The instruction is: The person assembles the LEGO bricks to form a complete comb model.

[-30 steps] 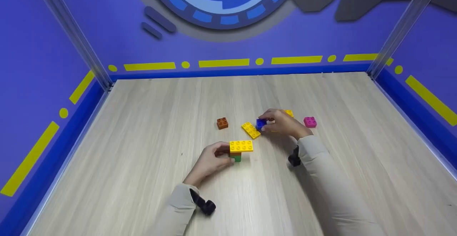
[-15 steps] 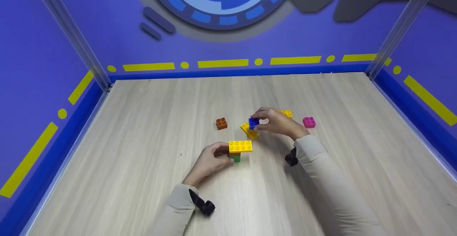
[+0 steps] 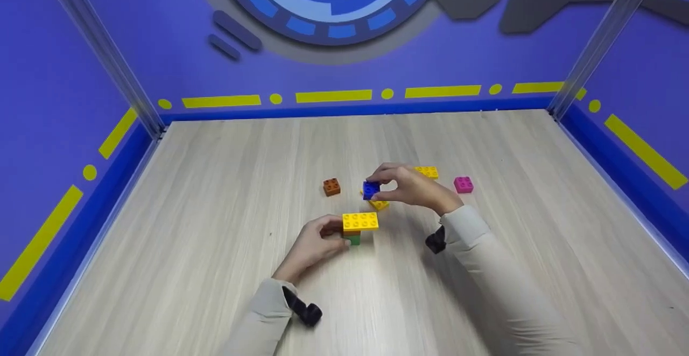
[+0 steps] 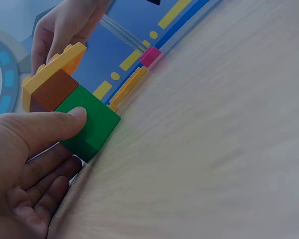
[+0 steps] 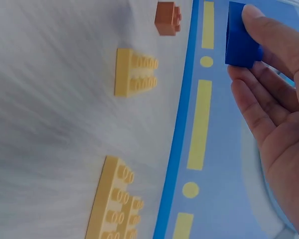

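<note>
My left hand (image 3: 315, 242) holds a small stack upright at the table. A green brick (image 4: 92, 122) is its bottom, a brown brick (image 4: 56, 89) its middle, and a flat yellow brick (image 3: 360, 221) its top, jutting out to the right. The thumb presses the green brick's side in the left wrist view. Between thumb and fingertips, my right hand (image 3: 414, 186) pinches a square blue brick (image 3: 370, 190). The right wrist view has this blue brick lifted off the table. From the head it partly covers a loose yellow brick (image 3: 380, 204) behind the stack.
On the table (image 3: 215, 210) a loose brown brick (image 3: 331, 187) lies left of the blue one. Another yellow brick (image 3: 428, 172) lies behind the right hand, partly hidden, and a pink brick (image 3: 463, 185) farther right. Blue panels (image 3: 323, 76) wall in the back and sides.
The right hand has lifted the blue brick and carried it left, from beside the loose yellow brick to over it. My left hand keeps its hold on the stack.
</note>
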The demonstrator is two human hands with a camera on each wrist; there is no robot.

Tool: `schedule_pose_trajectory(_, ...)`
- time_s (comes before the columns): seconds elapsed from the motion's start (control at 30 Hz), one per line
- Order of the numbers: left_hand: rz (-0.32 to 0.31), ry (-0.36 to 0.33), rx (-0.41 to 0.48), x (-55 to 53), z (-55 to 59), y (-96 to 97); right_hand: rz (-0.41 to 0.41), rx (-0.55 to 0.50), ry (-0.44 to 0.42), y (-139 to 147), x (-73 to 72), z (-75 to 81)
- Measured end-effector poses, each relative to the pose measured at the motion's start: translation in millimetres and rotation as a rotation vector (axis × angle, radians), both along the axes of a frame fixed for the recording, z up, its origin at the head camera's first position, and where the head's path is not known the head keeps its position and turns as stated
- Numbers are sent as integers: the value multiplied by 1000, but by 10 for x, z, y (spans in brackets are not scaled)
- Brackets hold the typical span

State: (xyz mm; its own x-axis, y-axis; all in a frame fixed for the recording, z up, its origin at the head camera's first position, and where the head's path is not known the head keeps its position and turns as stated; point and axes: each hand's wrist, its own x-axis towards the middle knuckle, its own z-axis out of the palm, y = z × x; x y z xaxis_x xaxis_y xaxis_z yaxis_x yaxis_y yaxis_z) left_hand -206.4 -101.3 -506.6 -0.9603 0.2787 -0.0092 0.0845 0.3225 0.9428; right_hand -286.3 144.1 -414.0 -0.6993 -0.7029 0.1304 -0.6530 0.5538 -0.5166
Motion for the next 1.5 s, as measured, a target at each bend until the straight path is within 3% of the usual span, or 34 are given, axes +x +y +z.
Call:
schedule_pose_trajectory(0.83,-13,-12,-12,3,12,-21,132,-53,-22,-145,182,64)
schedule_pose_trajectory(0.9,-16,-11,-7,16,38,-16,145,-51,-10,-160,192,61)
schedule_pose_trajectory(1.13,-32,3,16,166,344,2,171,-50,-29,-213,231,62)
schedule_pose_trajectory(1.5,-25,-17,33,168,346,-2,199,-58,-80,-267,242,20)
